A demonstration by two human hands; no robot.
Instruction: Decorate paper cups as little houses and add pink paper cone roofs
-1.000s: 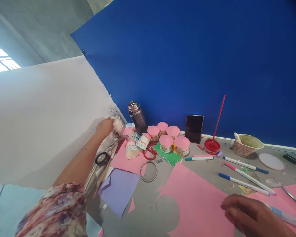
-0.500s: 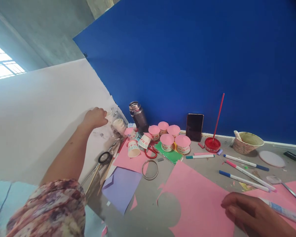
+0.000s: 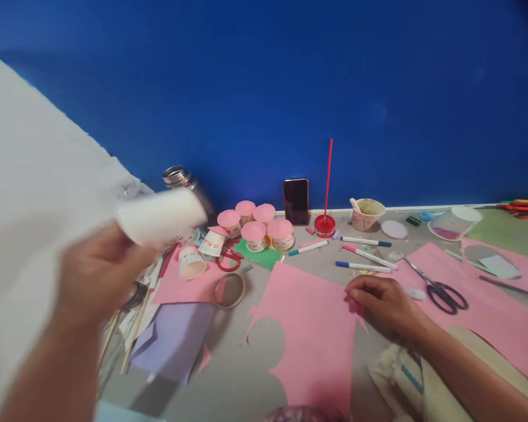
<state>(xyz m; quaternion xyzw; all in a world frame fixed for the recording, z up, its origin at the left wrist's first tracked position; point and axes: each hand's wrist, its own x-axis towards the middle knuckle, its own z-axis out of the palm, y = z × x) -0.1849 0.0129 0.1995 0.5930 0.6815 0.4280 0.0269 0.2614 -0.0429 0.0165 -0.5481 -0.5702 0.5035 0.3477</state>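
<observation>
My left hand (image 3: 97, 275) is raised at the left, closed round a plain white paper cup (image 3: 158, 214) held on its side; both are blurred by motion. My right hand (image 3: 382, 302) rests low on the grey table, fingers curled onto the right edge of a large pink paper sheet (image 3: 308, 328) with a round cut-out. Several printed paper cups capped with pink discs (image 3: 255, 231) stand on a green sheet behind it. Another printed cup (image 3: 191, 264) lies open on its side on a smaller pink sheet.
A blue wall runs along the back, and a white board (image 3: 35, 193) leans at the left. On the table are a metal flask (image 3: 182, 176), a phone (image 3: 295, 201), a red lid with a stick (image 3: 324, 224), a bowl (image 3: 367, 214), markers (image 3: 365, 241), black scissors (image 3: 444, 290) and a tape ring (image 3: 229, 290).
My left hand has come back from the plastic bag by the white board with a white cup in it. The view has swung right, and my right hand has stayed on the pink sheet.
</observation>
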